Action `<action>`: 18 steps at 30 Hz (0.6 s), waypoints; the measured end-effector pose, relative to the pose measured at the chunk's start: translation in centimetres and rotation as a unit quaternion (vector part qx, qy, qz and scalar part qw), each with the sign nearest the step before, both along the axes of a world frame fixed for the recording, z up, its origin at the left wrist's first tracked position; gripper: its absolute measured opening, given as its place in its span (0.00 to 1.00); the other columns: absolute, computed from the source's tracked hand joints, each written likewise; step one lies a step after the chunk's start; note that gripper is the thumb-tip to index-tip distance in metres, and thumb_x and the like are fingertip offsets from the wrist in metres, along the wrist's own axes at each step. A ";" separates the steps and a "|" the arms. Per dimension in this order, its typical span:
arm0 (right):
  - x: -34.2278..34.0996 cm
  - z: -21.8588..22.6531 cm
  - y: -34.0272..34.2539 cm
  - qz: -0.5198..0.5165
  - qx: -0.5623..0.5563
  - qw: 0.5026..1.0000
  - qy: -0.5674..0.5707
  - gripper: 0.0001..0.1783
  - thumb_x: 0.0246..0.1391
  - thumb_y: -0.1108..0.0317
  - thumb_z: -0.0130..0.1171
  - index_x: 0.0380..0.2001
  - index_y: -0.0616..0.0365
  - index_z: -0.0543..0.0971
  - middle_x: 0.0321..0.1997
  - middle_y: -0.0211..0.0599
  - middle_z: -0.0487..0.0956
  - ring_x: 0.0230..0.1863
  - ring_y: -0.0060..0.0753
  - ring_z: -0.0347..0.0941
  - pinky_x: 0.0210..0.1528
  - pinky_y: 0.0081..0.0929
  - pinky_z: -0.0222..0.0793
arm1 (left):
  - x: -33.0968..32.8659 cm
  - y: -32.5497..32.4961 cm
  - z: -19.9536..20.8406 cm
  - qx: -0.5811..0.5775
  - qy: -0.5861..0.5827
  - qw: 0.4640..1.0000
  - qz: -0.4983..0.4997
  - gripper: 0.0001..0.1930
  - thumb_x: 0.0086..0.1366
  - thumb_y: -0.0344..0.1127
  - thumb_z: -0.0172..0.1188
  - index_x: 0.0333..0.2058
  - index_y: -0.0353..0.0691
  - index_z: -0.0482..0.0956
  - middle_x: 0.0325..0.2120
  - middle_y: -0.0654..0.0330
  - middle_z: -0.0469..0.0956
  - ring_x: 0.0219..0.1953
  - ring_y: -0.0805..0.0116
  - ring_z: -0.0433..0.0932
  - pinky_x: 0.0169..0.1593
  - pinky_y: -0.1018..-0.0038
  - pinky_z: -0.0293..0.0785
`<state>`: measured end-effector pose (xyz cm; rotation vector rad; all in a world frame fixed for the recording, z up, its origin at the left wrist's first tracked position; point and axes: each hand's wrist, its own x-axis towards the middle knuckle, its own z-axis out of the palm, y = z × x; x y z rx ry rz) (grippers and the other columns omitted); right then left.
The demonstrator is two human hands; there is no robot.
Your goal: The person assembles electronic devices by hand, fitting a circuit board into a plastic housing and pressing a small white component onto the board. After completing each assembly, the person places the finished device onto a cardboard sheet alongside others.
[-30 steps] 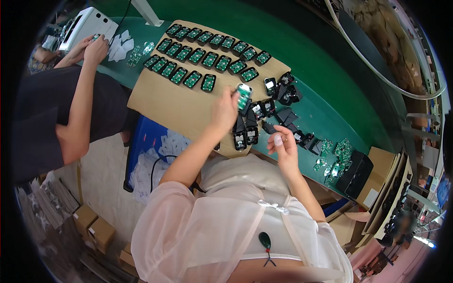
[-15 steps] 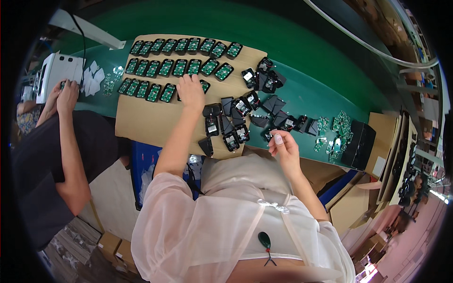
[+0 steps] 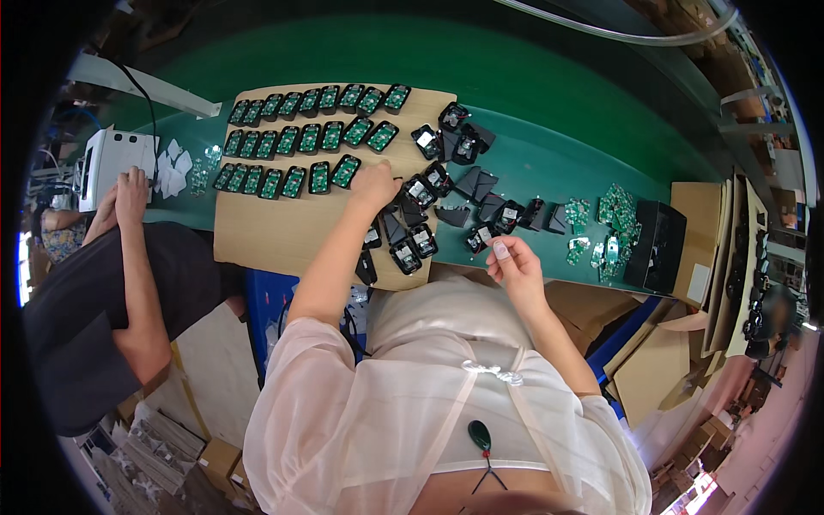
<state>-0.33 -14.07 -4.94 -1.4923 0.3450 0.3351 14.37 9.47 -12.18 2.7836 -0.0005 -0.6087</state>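
Note:
My left hand [image 3: 375,185] reaches over the cardboard at the right end of the third row, beside loose black housings [image 3: 418,190]. Its fingers point down and right, and their tips are partly hidden. Just left of it lies a black housing with a green circuit board [image 3: 346,172], slightly tilted like a few others at the row ends. My right hand [image 3: 517,264] hovers at the table's front edge with thumb and fingers pinched together. Anything between them is too small to make out. Near its fingertips sits an open black housing [image 3: 479,239] with a pale part inside.
Three rows of board-filled housings [image 3: 289,140] cover the cardboard sheet [image 3: 283,227]. More black housings [image 3: 463,142] and a pile of green circuit boards [image 3: 616,210] lie to the right, beside a black bin [image 3: 659,245]. At left, a co-worker [image 3: 129,292] sits by a white machine [image 3: 116,163].
My left hand has moved right, off the third row to the loose housings, uncovering the housing at the row's end. My right hand stays pinched in about the same place. The view has shifted slightly.

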 end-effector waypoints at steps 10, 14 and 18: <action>1.0 2.1 -1.2 0.019 -0.224 0.943 -0.247 0.17 0.45 0.70 0.58 0.41 0.56 0.71 0.32 0.29 0.69 0.27 0.20 0.65 0.26 0.16 0.63 | -7.2 -4.7 9.9 -0.628 0.143 0.739 0.197 0.23 0.57 0.25 0.52 0.51 0.29 0.59 0.33 0.58 0.72 0.32 0.71 0.75 0.38 0.77 0.72; 1.2 4.3 -1.3 0.020 -0.289 0.917 -0.274 0.24 0.38 0.69 0.64 0.43 0.55 0.71 0.34 0.30 0.68 0.27 0.22 0.66 0.26 0.17 0.64 | -9.6 -7.3 11.6 -0.654 0.221 0.700 0.184 0.22 0.57 0.22 0.49 0.51 0.30 0.60 0.39 0.56 0.70 0.37 0.68 0.74 0.43 0.75 0.73; 0.6 3.8 -3.2 -0.034 -0.254 0.930 -0.265 0.22 0.41 0.72 0.62 0.43 0.56 0.71 0.34 0.32 0.67 0.29 0.21 0.65 0.25 0.15 0.61 | -10.4 -8.7 11.6 -0.692 0.230 0.661 0.177 0.20 0.53 0.17 0.46 0.47 0.33 0.61 0.42 0.55 0.65 0.42 0.66 0.71 0.45 0.69 0.74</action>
